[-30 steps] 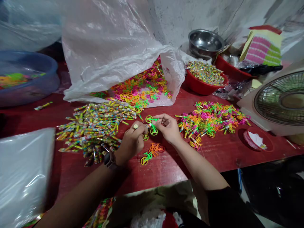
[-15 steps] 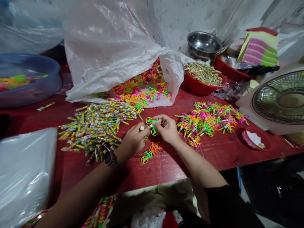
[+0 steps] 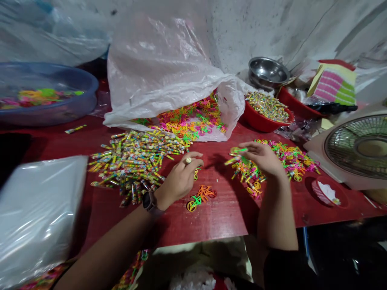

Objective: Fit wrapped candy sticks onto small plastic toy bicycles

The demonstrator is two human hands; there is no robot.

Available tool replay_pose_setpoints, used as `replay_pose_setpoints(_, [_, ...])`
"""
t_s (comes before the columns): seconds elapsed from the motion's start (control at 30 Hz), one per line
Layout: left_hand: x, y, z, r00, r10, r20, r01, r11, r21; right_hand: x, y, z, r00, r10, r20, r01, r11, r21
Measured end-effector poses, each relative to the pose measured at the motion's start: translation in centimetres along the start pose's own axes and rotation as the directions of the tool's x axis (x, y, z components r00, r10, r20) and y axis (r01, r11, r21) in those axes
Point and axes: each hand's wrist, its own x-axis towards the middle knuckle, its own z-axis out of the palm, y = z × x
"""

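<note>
A red-painted wooden surface [image 3: 217, 217] runs along a rough white wall [image 3: 302, 32], crowded from end to end. Your right hand [image 3: 263, 157] sits over a heap of neon plastic toy bicycles [image 3: 290, 157], its grip closed between thumb and fingertips on a green toy bicycle [image 3: 238, 150]. Your left hand [image 3: 178, 181], wearing a black smartwatch [image 3: 148, 200], curls loosely beside a pile of striped wrapped candy sticks [image 3: 133, 165]. A small pale round piece [image 3: 188, 160] shows at its fingers, and you cannot tell whether that grip has hold of anything. Just below your hands, an orange and green pair of bicycles [image 3: 201, 197] lies on the bare red paint. Behind, a crumpled white plastic sack [image 3: 172, 80] spills more bicycles. A red bowl [image 3: 266, 112] holds glossy candy sticks, and a blue plastic tub [image 3: 48, 92] holds colored pieces. A steel bowl [image 3: 268, 72] and a ribbed electric fan [image 3: 356, 147] stand to your right, while a shiny plastic-wrapped stack [image 3: 39, 209] sits at near left.
</note>
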Motion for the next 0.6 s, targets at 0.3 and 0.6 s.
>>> replay_pose_setpoints(0.3, [0.0,-1.1,0.7,0.986,-0.139,-0.093,0.139,0.99,-0.002,8.7,-2.5,5.7,0.983,-0.184,0.007,0.151,0.78,-0.607])
replay_pose_setpoints(0.6, [-0.1,-4.4,1.2,0.96,-0.136,-0.246,0.134,0.991,-0.025,16.5,0.8,14.7,0.997,-0.044,-0.059,0.006,0.848,-0.531])
